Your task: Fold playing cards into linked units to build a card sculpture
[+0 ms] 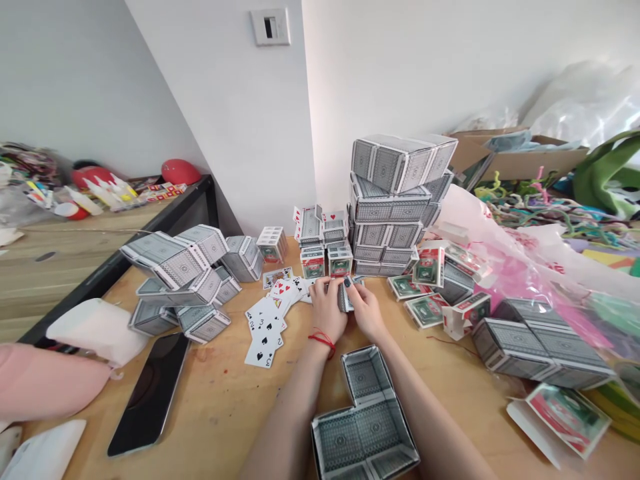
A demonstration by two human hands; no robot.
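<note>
My left hand [329,311], with a red string round its wrist, and my right hand [366,311] meet at the table's middle. Between them, both hands have closed fingers on some grey-backed playing cards [343,300]; my fingers partly cover these. To the left of my hands lies a loose fan of face-up cards [265,327]. Just beyond my fingertips stand two upright card boxes [313,262] with more cards on top. Between my forearms sits an L-shaped block [357,427] built from grey-backed cards.
A tall stack of card-built blocks [387,213] rises at the back. More card blocks stand left [175,267] and right [545,340]. Card boxes [425,310] lie scattered at right. A phone [149,393] lies front left. Pink plastic [530,280] covers the right side.
</note>
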